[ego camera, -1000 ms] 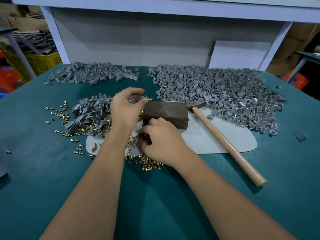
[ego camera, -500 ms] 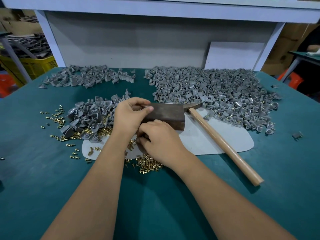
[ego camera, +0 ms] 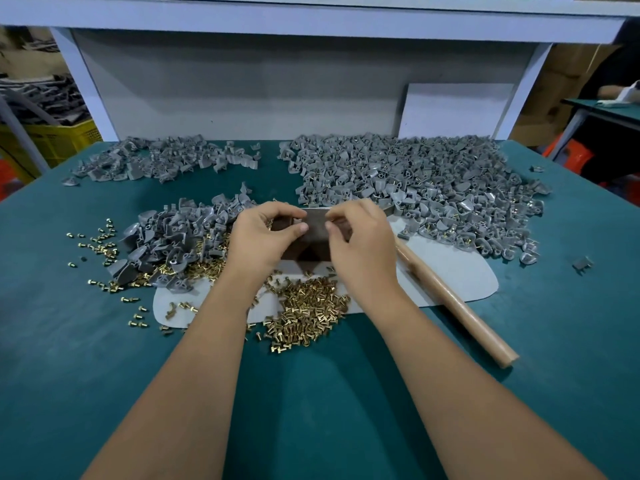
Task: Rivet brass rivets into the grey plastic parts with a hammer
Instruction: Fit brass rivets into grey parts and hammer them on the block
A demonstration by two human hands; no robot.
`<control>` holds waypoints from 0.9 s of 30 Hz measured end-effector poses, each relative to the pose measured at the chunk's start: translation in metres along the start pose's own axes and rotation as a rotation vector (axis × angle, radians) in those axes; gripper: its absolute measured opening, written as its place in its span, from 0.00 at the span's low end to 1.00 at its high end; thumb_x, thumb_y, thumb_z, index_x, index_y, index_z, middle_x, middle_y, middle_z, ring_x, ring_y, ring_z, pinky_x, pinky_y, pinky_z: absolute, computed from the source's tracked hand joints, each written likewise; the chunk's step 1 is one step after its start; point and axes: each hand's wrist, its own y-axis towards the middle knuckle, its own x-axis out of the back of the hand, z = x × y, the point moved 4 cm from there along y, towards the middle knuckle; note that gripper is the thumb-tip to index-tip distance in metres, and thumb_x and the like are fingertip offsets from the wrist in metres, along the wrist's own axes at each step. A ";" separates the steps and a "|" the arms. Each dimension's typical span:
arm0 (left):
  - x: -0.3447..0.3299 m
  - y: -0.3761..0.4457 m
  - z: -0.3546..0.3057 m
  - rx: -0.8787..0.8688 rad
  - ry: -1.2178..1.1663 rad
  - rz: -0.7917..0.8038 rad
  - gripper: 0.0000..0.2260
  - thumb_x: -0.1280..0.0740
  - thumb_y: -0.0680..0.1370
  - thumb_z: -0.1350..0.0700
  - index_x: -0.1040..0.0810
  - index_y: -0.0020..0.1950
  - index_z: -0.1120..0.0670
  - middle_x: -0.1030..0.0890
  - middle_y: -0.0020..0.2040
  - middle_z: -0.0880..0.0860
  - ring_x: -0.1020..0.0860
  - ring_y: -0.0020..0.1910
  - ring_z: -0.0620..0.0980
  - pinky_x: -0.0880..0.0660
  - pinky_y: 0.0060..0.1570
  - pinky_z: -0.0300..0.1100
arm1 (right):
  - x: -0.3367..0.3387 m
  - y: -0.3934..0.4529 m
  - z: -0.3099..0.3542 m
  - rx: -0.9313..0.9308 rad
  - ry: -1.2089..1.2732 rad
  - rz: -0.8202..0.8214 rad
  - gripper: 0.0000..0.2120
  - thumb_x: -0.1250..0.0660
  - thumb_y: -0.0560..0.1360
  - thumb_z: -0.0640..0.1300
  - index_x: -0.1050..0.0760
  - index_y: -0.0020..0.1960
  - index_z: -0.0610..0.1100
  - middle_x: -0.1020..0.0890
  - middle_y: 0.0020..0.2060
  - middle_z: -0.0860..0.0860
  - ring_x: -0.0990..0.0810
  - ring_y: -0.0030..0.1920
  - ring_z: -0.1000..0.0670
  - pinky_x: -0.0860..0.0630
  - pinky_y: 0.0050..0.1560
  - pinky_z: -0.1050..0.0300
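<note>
My left hand (ego camera: 263, 240) pinches a small grey plastic part (ego camera: 289, 223) between thumb and fingers, just over the dark metal block (ego camera: 311, 247). My right hand (ego camera: 363, 244) is raised beside it with its fingertips pinched on a brass rivet, which the fingers mostly hide. The two hands nearly touch above the block. A heap of loose brass rivets (ego camera: 308, 306) lies in front of the block. The hammer's wooden handle (ego camera: 453, 306) lies on the table to the right, untouched, its head behind my right hand.
A pale mat (ego camera: 457, 271) lies under the block on the green table (ego camera: 104, 358). Grey parts are heaped at left (ego camera: 180, 233), far left (ego camera: 162, 161) and, with rivets in them, at right (ego camera: 415, 188). Scattered rivets (ego camera: 100, 244) lie at left. A white shelf frame stands behind.
My right hand lifted from the rivet heap to the top of the block, fingers pinched. My left hand shifted right to meet it. The hammer has not moved.
</note>
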 end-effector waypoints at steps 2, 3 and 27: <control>0.000 0.001 0.002 0.028 -0.026 0.017 0.14 0.25 0.72 0.65 0.16 0.40 0.45 0.16 0.45 0.49 0.19 0.47 0.46 0.19 0.52 0.48 | 0.002 0.004 -0.010 -0.099 0.048 -0.005 0.07 0.31 0.73 0.34 0.20 0.47 0.44 0.24 0.43 0.53 0.24 0.47 0.50 0.24 0.50 0.53; 0.000 0.001 0.002 0.038 -0.040 0.029 0.14 0.26 0.72 0.66 0.16 0.40 0.44 0.16 0.46 0.50 0.19 0.48 0.49 0.19 0.52 0.49 | 0.002 0.005 -0.014 -0.132 0.061 -0.009 0.07 0.31 0.73 0.34 0.20 0.47 0.44 0.25 0.43 0.54 0.23 0.46 0.52 0.24 0.51 0.54; -0.006 -0.002 0.000 -0.024 0.030 0.029 0.09 0.28 0.76 0.60 0.17 0.44 0.45 0.16 0.39 0.42 0.18 0.42 0.38 0.21 0.47 0.36 | -0.006 0.003 -0.012 -0.060 0.072 0.010 0.09 0.32 0.72 0.33 0.19 0.49 0.44 0.21 0.44 0.53 0.23 0.48 0.50 0.24 0.51 0.50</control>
